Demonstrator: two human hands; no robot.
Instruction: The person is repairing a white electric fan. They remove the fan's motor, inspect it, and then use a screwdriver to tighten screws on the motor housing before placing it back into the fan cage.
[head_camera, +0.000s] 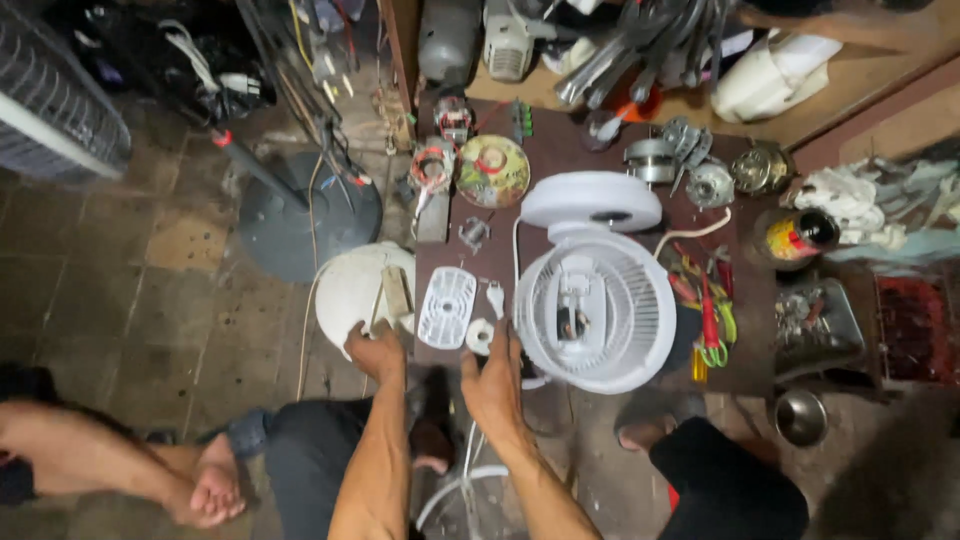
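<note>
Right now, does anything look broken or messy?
Yes. The white fan lies taken apart on the dark table, its insides showing. A loose white cover lies beside it, near the right hand. Motor parts are scattered above.

Both bare forearms reach forward side by side, the left hand (376, 351) curled loosely, the right hand (493, 377) extended with fingers spread.

Both hands (378, 352) (492, 378) rest beside a white fan housing (595, 305).
</note>
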